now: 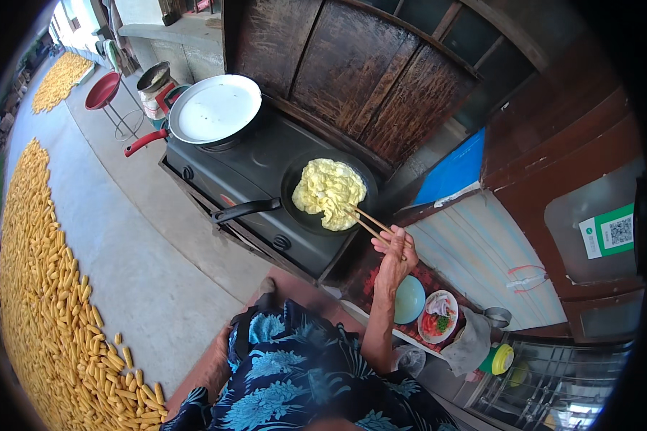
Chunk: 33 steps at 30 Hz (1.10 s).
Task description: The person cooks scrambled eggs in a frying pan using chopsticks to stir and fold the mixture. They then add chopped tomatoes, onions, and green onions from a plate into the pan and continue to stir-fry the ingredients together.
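Observation:
My right hand (pixel 399 257) is closed around a pair of wooden chopsticks (pixel 371 224). Their tips touch the lower right edge of a yellow, ruffled fried egg (pixel 328 188). The egg lies in a black frying pan (pixel 289 192), its long black handle pointing left. This pan sits on the right side of a dark two-burner stove (pixel 255 172). Nothing grips the pan's handle. At the lower left my left forearm (pixel 212 366) shows beside the patterned blue shirt, but the left hand itself cannot be made out.
A white pan (pixel 217 108) with a red handle rests on the left burner. Near my right forearm are a pale green bowl (pixel 409 300) and a bowl of chopped vegetables (pixel 437 316). Corn cobs (pixel 57 309) cover the ground at left. A wooden cabinet (pixel 553 165) stands right.

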### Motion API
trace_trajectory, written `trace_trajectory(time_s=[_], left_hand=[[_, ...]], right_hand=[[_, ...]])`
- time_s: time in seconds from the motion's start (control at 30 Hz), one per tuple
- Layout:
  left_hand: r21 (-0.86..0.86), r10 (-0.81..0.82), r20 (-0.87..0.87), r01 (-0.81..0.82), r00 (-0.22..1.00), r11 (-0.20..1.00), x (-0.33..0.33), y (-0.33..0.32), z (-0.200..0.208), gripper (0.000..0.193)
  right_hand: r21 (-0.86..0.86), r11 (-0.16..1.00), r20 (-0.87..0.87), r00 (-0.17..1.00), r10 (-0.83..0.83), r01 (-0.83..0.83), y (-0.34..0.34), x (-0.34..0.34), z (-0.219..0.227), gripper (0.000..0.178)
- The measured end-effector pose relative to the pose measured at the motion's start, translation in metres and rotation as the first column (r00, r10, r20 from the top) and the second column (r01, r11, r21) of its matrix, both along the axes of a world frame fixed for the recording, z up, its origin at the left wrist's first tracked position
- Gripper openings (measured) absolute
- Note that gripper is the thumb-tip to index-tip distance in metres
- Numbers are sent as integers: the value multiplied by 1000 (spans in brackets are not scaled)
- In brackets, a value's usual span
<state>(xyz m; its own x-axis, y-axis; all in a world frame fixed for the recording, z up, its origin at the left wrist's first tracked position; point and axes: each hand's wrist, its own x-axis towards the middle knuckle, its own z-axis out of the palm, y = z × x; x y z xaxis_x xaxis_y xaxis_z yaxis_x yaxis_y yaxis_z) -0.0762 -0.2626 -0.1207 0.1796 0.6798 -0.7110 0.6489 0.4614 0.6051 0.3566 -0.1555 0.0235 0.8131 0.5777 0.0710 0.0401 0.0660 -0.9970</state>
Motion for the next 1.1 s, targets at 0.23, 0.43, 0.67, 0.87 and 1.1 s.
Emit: trace_trajectory(time_s=[0.23,0.43,0.67,0.87,1.1], left_hand=[[258,-381,-143,406,913,877,-15,10,5,50],[513,214,-225,-71,951,855,7,102,35,73],[850,16,-354,314,935,423,62,243,77,67],[588,-342,-382,511,858,627,94,317,78,67],[274,-582,-28,566,812,777,103,357,44,49]], right_hand=[[-30,999,8,1000,-20,21,2,-7,0,35],[-24,996,-12,996,-89,88,3,-9,0,33],[-43,989,-66,987,-145,143,16,-13,1,34],[-96,974,-185,958,-219,204,27,-6,-18,35],[-94,964,-385,884,-265,248,43,4,-35,35]])
